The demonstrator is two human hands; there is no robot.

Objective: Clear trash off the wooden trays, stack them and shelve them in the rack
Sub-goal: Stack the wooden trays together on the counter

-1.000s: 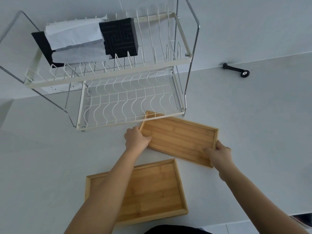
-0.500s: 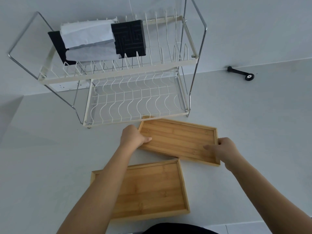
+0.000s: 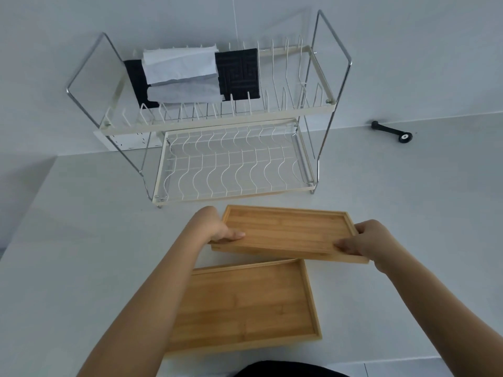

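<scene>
Two empty wooden trays are in view. The far tray (image 3: pixel 288 229) is lifted off the white counter, level, in front of the rack. My left hand (image 3: pixel 217 227) grips its left end, thumb inside the rim. My right hand (image 3: pixel 364 240) grips its right end the same way. The near tray (image 3: pixel 245 303) lies flat on the counter; its far edge sits under the lifted tray and my left forearm covers its left part. The two-tier wire dish rack (image 3: pixel 228 164) stands at the back, its lower shelf bare.
The rack's upper shelf holds a black patterned slab (image 3: pixel 239 73) and white paper sheets (image 3: pixel 179 65). A small black tool (image 3: pixel 392 130) lies on the counter by the wall at right. A dark object (image 3: pixel 288 370) shows at the bottom edge.
Both hands have closed on the far tray's ends and raised it off the counter, turning it level and square to the rack. It now overlaps the near tray's far edge.
</scene>
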